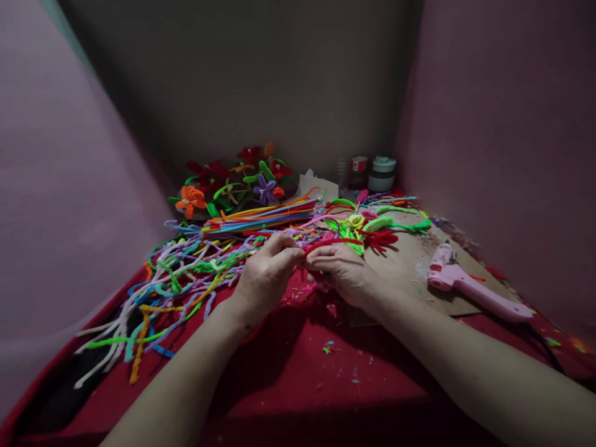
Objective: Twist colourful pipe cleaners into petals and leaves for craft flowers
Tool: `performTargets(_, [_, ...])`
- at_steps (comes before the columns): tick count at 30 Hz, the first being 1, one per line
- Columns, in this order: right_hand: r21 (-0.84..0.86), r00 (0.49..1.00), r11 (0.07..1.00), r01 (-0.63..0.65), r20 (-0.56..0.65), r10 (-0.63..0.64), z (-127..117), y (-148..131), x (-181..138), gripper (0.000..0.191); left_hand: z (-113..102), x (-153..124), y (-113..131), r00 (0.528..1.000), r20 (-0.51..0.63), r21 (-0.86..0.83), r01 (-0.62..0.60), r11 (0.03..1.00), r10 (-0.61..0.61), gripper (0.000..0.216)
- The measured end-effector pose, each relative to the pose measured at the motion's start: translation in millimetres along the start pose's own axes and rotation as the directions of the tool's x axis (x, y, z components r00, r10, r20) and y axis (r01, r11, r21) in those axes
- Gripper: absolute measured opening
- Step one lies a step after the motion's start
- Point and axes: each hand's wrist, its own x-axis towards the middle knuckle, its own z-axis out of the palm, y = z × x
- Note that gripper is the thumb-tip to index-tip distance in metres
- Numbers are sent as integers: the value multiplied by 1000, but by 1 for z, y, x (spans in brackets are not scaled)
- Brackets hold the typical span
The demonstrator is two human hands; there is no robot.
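Note:
Between my two hands, over the middle of the table, is a red pipe cleaner [331,241]. My left hand [267,270] pinches it with thumb and curled fingers. Close beside it, my right hand [342,270] has its fingers closed around the same pipe cleaner, which arches over the back of that hand. The fingertips of both hands nearly meet, and part of the red stem is hidden by them. Just beyond my right hand lie bright green pipe-cleaner pieces [343,231] and a red looped piece [379,239].
Many loose pipe cleaners [174,282] spread over the left of the red cloth [279,366]. A straight bundle [261,217] lies behind. Pipe-cleaner flowers [190,200] stand at the back. A pink glue gun [475,288] rests on a cardboard sheet [405,273]; a lidded jar [382,174] is behind.

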Motion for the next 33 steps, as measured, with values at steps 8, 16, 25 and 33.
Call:
performTargets(8, [-68, 999, 996, 49, 16, -48, 2, -2, 0, 14, -8, 3, -3, 993, 102, -125, 67, 990, -55, 14])
performTargets(16, [-145, 1000, 989, 30, 1, -30, 2, -1, -1, 13, -8, -4, -5, 978, 205, -17, 37, 999, -32, 16])
performTargets(25, [-808, 866, 453, 376, 133, -482, 1, 12, -5, 15, -13, 6, 10, 806, 404, -191, 536, 822, -432, 11])
performTargets(33, [-865, 675, 57, 499, 346, -652, 3, 9, -14, 18, -9, 8, 2, 423, 831, -519, 824, -227, -362, 30])
